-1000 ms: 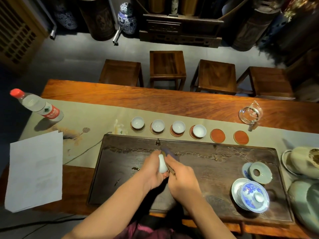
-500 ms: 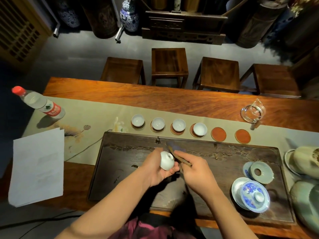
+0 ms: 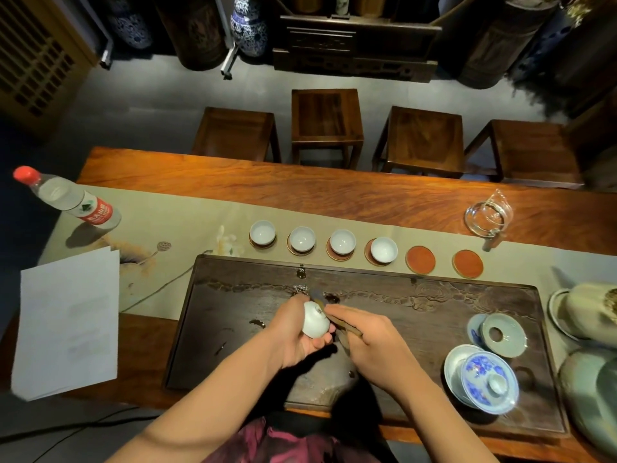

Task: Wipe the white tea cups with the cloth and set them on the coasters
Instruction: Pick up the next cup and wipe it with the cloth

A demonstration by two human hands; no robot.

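My left hand [image 3: 293,332] grips a small white tea cup [image 3: 314,320], tipped on its side over the dark wooden tea tray [image 3: 417,295]. My right hand [image 3: 370,342] holds a thin brown tool [image 3: 342,325] with a dark cloth [image 3: 317,295] at its tip, pressed against the cup's foot. Four white cups [image 3: 341,241] sit on coasters in a row behind the tray. Right of them lie two bare orange coasters [image 3: 420,259], the other one [image 3: 467,264] further right.
A water bottle [image 3: 71,202] and a white sheet of paper [image 3: 66,322] lie at the left. A blue-and-white lidded bowl [image 3: 484,382] and a celadon lid [image 3: 502,334] sit on the tray's right. A glass pitcher [image 3: 489,213] and ceramic vessels [image 3: 587,312] are at right. Stools [image 3: 327,118] stand behind the table.
The cup has turned in my left hand from edge-on to showing its foot. My right hand has worked the cloth-tipped tool around it and now presses it at the foot.
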